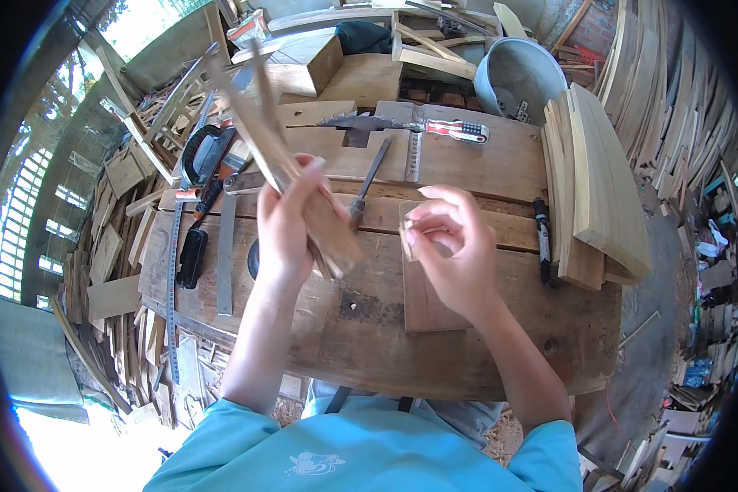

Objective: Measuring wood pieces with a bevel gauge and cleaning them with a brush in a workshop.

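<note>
Several long wooden strips (258, 135), smeared by motion at their far ends, slant up and to the left. My left hand (289, 230) is closed round their lower part, above the middle of the workbench (348, 348). To its right my right hand (457, 246) pinches a small piece of wood (407, 238) between thumb and fingers. Below that hand a flat board (435, 307) lies on the bench. Between the hands, a little farther off, lies a narrow tool with a dark metal shaft (375, 170), pointing away. Beyond it is a saw with a striped handle (459, 129).
Curved boards (607, 197) stand stacked at the bench's right end, beside a black marker (542, 242). A metal ruler (225, 266), a tape measure (192, 254) and blue-black tool (205, 156) lie left. A grey bucket (521, 78) stands behind. Scrap wood (115, 246) is heaped at the left.
</note>
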Available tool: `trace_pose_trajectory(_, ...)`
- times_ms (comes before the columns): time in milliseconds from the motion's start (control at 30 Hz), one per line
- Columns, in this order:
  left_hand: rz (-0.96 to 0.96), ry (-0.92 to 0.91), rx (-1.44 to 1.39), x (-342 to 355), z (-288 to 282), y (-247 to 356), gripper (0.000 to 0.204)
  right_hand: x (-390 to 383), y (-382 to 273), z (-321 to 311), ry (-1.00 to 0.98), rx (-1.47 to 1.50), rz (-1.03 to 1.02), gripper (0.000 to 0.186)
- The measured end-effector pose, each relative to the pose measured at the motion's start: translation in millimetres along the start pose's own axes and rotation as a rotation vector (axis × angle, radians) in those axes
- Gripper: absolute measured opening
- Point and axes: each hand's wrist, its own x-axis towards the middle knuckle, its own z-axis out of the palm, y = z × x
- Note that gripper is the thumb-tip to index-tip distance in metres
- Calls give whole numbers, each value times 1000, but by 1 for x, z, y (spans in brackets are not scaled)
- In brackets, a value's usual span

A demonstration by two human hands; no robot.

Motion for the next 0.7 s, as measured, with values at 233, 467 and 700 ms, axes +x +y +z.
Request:
trace_pose_trajectory(233,-237,-274,358,-38,22,-31,23,1,6,-3,43,257,105,38)
trace_pose_trajectory(467,-244,-310,399,-33,20,-29,26,1,7,-6,84,332,133,27)
trace_pose_trajectory(700,-331,-363,303,-27,27,-22,28,0,4,-4,155,262,57,17)
